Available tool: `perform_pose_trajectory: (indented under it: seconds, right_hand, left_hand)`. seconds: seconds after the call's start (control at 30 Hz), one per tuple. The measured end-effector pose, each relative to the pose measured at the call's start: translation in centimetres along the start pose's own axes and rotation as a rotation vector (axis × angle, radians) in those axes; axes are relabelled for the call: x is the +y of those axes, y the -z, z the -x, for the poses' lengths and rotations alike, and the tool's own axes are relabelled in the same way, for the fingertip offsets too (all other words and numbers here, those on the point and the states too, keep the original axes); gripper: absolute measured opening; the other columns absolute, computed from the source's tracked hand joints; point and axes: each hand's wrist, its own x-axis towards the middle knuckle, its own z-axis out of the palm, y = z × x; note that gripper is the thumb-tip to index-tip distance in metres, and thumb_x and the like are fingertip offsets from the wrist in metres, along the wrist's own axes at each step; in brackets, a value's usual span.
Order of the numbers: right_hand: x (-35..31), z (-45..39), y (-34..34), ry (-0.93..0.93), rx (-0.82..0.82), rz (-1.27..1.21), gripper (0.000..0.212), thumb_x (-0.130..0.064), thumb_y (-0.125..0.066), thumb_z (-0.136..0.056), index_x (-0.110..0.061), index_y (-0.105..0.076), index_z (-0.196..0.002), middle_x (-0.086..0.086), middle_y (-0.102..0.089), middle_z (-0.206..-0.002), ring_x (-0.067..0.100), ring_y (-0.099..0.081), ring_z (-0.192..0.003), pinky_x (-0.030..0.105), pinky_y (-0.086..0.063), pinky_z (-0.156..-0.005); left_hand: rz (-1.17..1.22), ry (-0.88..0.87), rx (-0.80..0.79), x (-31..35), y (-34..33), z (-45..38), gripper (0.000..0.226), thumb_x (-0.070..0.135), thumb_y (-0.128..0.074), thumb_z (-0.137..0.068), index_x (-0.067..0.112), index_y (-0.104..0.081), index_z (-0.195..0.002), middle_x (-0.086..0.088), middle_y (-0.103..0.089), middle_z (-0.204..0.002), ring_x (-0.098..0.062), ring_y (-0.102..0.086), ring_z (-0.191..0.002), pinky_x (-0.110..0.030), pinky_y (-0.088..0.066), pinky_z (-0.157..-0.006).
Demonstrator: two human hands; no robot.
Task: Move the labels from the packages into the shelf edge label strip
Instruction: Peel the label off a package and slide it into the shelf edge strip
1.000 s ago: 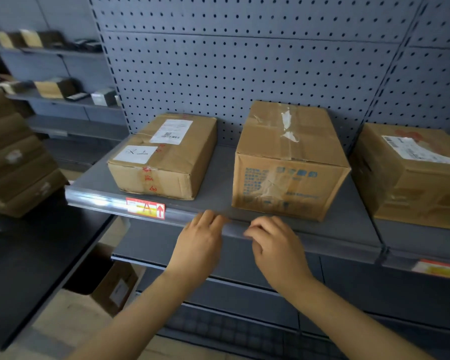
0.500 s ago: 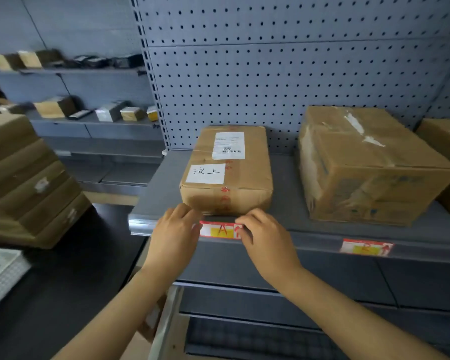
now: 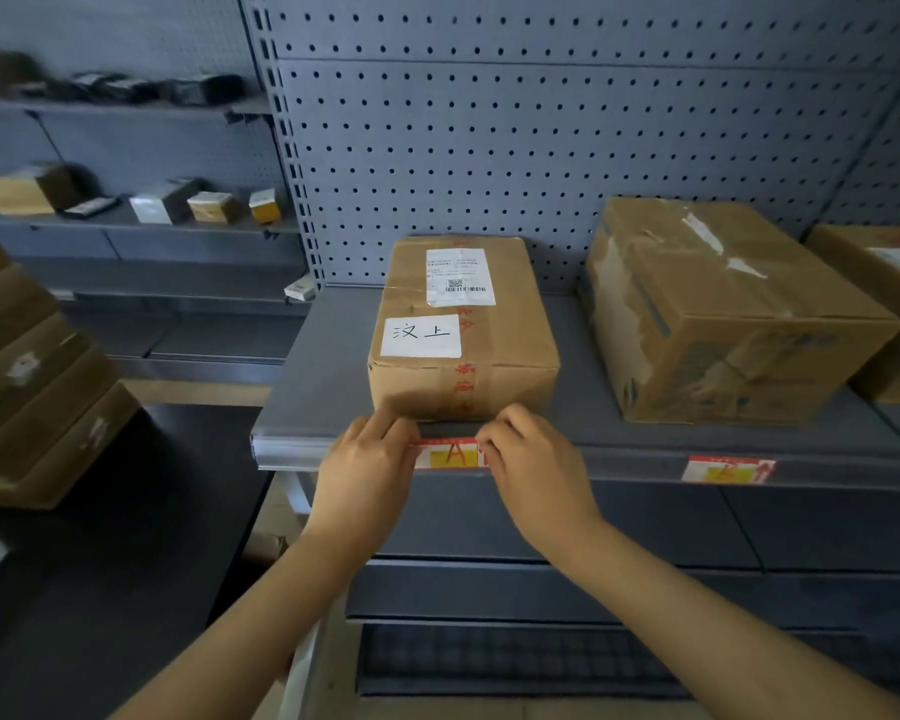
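A red and yellow label (image 3: 450, 453) marked "A" sits in the clear shelf edge label strip (image 3: 292, 444), right below a small cardboard package (image 3: 463, 356). My left hand (image 3: 367, 472) pinches the label's left end and my right hand (image 3: 533, 472) pinches its right end, fingertips on the strip. The package bears a white handwritten sticker (image 3: 421, 336) and a shipping label (image 3: 459, 277). A second red and yellow label (image 3: 728, 469) sits in the strip farther right, under a bigger taped package (image 3: 723, 314).
A third box (image 3: 889, 304) stands at the far right of the grey shelf (image 3: 323, 366). Stacked cardboard boxes (image 3: 32, 366) rest on a dark table (image 3: 100, 563) at the left. Back-left shelves carry small boxes (image 3: 167, 205). A pegboard (image 3: 541, 148) backs the shelf.
The view swung left from the taped package to the small one. Both hands moved along the strip to the "A" label and now pinch its two ends.
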Motion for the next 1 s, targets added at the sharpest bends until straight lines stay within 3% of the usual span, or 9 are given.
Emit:
perform_pose_trajectory:
  seconds: [0.23, 0.47, 0.6, 0.73, 0.87, 1.0]
  right_hand:
    - [-0.1, -0.1, -0.8, 0.034, -0.033, 0.094, 0.027, 0.004, -0.079, -0.061, -0.014, -0.062, -0.074, 0.003, -0.057, -0.078, 0.020, -0.054, -0.065, 0.034, -0.048, -0.049]
    - [0.1, 0.4, -1.0, 0.079, 0.012, 0.137, 0.027, 0.005, -0.077, -0.056, -0.013, -0.063, -0.070, 0.004, -0.060, -0.072, 0.022, -0.055, -0.066, 0.033, -0.047, -0.054]
    - [0.0, 0.2, -0.8, 0.052, 0.006, 0.149, 0.031, 0.008, -0.075, -0.053, -0.014, -0.060, -0.070, 0.003, -0.058, -0.072, 0.022, -0.053, -0.066, 0.032, -0.044, -0.057]
    - [0.0, 0.3, -0.6, 0.006, -0.036, 0.151, 0.040, 0.012, -0.076, -0.047, -0.013, -0.058, -0.072, 0.004, -0.056, -0.076, 0.023, -0.053, -0.069, 0.029, -0.037, -0.051]
    - [0.1, 0.4, -0.2, -0.012, -0.061, 0.169, 0.044, 0.012, -0.079, -0.042, -0.012, -0.059, -0.073, 0.004, -0.057, -0.077, 0.023, -0.056, -0.069, 0.026, -0.039, -0.046]
    - [0.3, 0.2, -0.3, -0.002, -0.069, 0.155, 0.040, 0.007, -0.083, -0.047, -0.014, -0.061, -0.073, 0.002, -0.058, -0.077, 0.021, -0.056, -0.070, 0.023, -0.036, -0.047]
  left_hand:
    - [-0.067, -0.016, -0.019, 0.4, 0.0, -0.1, 0.022, -0.003, -0.078, -0.066, 0.011, -0.063, -0.075, -0.007, -0.063, -0.083, -0.023, -0.057, -0.062, -0.029, -0.044, -0.045]
    - [-0.119, -0.086, -0.009, 0.6, -0.1, 0.1, 0.028, -0.009, -0.079, -0.056, 0.009, -0.063, -0.071, -0.010, -0.062, -0.075, -0.025, -0.055, -0.056, -0.030, -0.042, -0.045]
    - [-0.054, -0.059, 0.006, 0.5, -0.4, 0.1, 0.028, -0.011, -0.078, -0.059, 0.010, -0.065, -0.072, -0.008, -0.062, -0.072, -0.025, -0.056, -0.057, -0.028, -0.041, -0.045]
    - [0.004, -0.042, 0.007, 0.6, -0.6, 0.1, 0.027, -0.011, -0.078, -0.062, 0.010, -0.066, -0.072, -0.007, -0.063, -0.071, -0.024, -0.056, -0.057, -0.027, -0.043, -0.043]
    - [-0.012, -0.036, -0.020, 1.0, -0.7, -0.1, 0.027, -0.010, -0.078, -0.061, 0.011, -0.065, -0.070, -0.006, -0.060, -0.071, -0.023, -0.055, -0.056, -0.025, -0.037, -0.041]
    - [-0.024, -0.017, -0.052, 1.0, -0.8, -0.3, 0.026, -0.009, -0.078, -0.063, 0.011, -0.064, -0.070, -0.007, -0.060, -0.075, -0.025, -0.055, -0.057, -0.026, -0.036, -0.040]
